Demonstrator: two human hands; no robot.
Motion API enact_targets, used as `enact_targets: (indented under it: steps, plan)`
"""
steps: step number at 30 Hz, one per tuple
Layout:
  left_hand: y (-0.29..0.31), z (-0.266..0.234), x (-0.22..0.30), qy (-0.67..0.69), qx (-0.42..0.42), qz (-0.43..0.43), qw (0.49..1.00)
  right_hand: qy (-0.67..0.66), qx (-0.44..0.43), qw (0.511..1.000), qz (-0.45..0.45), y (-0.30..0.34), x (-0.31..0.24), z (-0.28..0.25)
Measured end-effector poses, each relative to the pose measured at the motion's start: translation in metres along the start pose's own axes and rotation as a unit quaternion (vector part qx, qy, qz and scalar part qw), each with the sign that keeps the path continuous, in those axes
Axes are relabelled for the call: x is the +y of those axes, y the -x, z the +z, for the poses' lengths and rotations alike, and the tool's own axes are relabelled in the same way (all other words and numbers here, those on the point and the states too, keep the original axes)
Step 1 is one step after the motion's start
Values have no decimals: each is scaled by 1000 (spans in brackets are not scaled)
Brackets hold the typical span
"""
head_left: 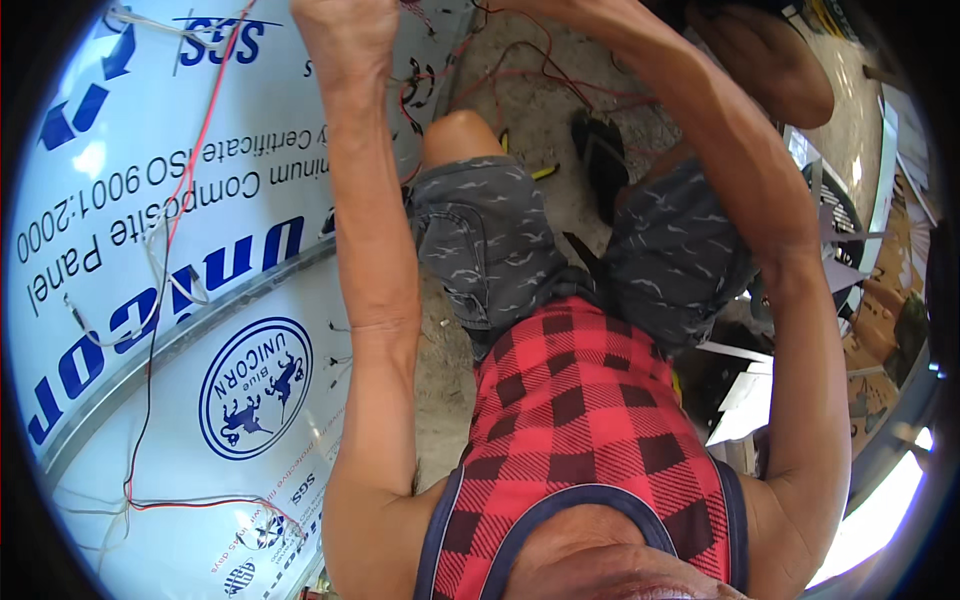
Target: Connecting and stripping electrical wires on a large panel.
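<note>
At the top edge my left hand [345,28] is closed, its fingers partly cut off by the picture. What it holds, if anything, is hidden. My right forearm [700,90] reaches up and across toward it; of my right hand [512,3] only a sliver shows, and its fingers are out of the picture. Below and beside the hands, thin red and black wires [545,75] run loosely over the floor. On the left is a large panel [120,190] in pale blue film with dark blue print. A red wire [207,120] hangs across it, with white leads [160,250] branching off.
A metal strip [190,335] divides the upper panel from a second panel [170,420]. Between my legs lie a black sandal [600,160] and a yellow-and-black object [545,172]. A bent bare leg [775,65] stands at the upper right. Cardboard [875,330] and white scraps [745,400] lie at the right.
</note>
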State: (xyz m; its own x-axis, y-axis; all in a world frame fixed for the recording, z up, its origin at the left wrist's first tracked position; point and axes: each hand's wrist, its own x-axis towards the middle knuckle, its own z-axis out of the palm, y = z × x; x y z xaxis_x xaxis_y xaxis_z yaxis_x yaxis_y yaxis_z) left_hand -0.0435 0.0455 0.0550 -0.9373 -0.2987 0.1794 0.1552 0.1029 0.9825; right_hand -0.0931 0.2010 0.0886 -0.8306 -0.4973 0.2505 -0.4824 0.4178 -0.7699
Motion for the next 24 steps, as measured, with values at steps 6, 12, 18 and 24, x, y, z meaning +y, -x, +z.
enact_targets:
  steps: [6,12,18,24]
  plan:
    - [4,-1,-20,106,3,41,993,-35,-23,993,109,-2,-15,-7]
    - [19,-1,-22,114,50,-33,992,-29,-17,993,111,2,-7,3]
    - [24,1,20,-319,188,116,922,36,-10,998,-59,5,5,15]
    - [-2,-16,40,-325,-115,290,893,165,26,960,-223,5,21,-2]
